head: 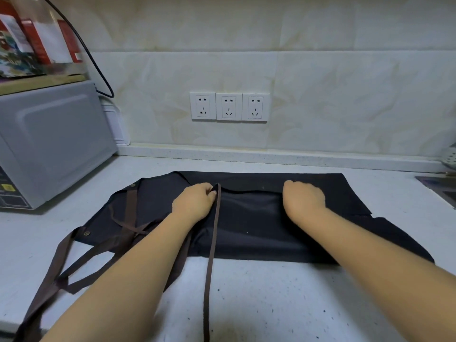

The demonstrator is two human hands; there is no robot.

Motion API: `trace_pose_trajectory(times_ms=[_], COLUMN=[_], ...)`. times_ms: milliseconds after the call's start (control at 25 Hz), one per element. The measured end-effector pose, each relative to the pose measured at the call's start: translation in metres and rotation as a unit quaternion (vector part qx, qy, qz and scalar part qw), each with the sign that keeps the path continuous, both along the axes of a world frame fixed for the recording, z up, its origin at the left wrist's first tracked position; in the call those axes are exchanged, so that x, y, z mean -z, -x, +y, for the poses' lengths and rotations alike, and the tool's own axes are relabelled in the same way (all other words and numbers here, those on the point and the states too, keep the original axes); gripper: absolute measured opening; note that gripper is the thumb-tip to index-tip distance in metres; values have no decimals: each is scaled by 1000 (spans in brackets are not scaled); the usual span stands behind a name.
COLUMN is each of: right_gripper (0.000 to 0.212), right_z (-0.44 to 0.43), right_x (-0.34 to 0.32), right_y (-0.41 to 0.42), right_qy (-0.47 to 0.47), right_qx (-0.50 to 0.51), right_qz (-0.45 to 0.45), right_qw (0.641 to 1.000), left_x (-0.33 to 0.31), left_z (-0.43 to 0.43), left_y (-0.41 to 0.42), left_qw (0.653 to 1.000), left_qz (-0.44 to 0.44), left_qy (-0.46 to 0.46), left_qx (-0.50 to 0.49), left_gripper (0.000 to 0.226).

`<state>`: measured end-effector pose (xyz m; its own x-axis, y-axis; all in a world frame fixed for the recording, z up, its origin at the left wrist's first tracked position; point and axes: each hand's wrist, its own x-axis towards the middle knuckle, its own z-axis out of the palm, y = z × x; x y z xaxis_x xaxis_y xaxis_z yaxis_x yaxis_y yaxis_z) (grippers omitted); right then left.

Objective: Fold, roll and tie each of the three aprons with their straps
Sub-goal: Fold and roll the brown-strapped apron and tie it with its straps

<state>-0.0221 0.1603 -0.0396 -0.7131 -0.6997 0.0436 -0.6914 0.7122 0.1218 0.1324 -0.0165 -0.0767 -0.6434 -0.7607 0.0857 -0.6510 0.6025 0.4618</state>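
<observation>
A black apron [256,225] lies spread on the white counter [271,297], folded lengthwise with its folded edge running across the middle. My left hand [193,202] grips that edge near its middle, right beside a brown strap [212,255] that runs toward me and off the counter's front. My right hand [303,197] grips the same edge further right, fingers curled over the cloth. More brown straps [74,257] with metal rivets trail off the apron's left end toward the counter's front left corner.
A grey microwave [49,141] stands at the left with boxes on top and a black cable behind it. Three wall sockets [229,106] sit on the tiled wall. A sink edge [441,186] shows at the far right.
</observation>
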Motion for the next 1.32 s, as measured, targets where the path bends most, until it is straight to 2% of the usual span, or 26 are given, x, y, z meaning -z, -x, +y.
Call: trace_pose_trajectory(times_ms=[120, 200, 320, 440, 560, 680, 720, 800, 880, 960, 1040, 1080, 1320], right_gripper=[23, 18, 22, 35, 49, 58, 60, 63, 65, 66, 68, 70, 76], right_z=[4, 7, 9, 8, 11, 20, 22, 24, 24, 24, 27, 30, 58], right_x=[34, 51, 65, 68, 73, 79, 81, 85, 87, 87, 86, 86, 84], right_y=[5, 9, 11, 7, 5, -2, -6, -13, -14, -12, -10, -8, 1], right_qy=[81, 131, 214, 254, 163, 108, 103, 74, 47, 40, 34, 31, 30], right_qx=[-19, -20, -19, -23, -29, -5, -3, 9, 32, 39, 48, 60, 114], right_qz=[-20, -52, -112, -105, -64, -67, -77, -106, -139, -150, -152, -154, -149], right_qw=[996, 990, 970, 961, 984, 992, 992, 992, 989, 987, 987, 986, 982], left_x=[18, 26, 23, 18, 22, 26, 23, 16, 13, 20, 32, 37, 41], left_z=[1, -1, -4, -3, 1, 7, 12, 33, 66, 98, 111, 110, 111], left_y=[3, 0, -3, -3, -3, -8, -8, -5, 1, 6, 9, 8, -3], left_qw=[994, 992, 996, 993, 993, 987, 983, 976, 973, 974, 969, 967, 957], left_qz=[-74, -83, -38, 16, -51, -91, -73, 16, 43, -39, -145, -172, -232], left_qy=[81, 94, 78, 103, 99, 124, 162, 215, 198, 137, 75, 58, 49], left_qx=[-16, -11, -28, -62, -41, -43, -41, 5, 110, 178, 187, 178, 165], left_gripper=[25, 25, 22, 23, 25, 36, 40, 43, 40, 47, 59, 63, 71])
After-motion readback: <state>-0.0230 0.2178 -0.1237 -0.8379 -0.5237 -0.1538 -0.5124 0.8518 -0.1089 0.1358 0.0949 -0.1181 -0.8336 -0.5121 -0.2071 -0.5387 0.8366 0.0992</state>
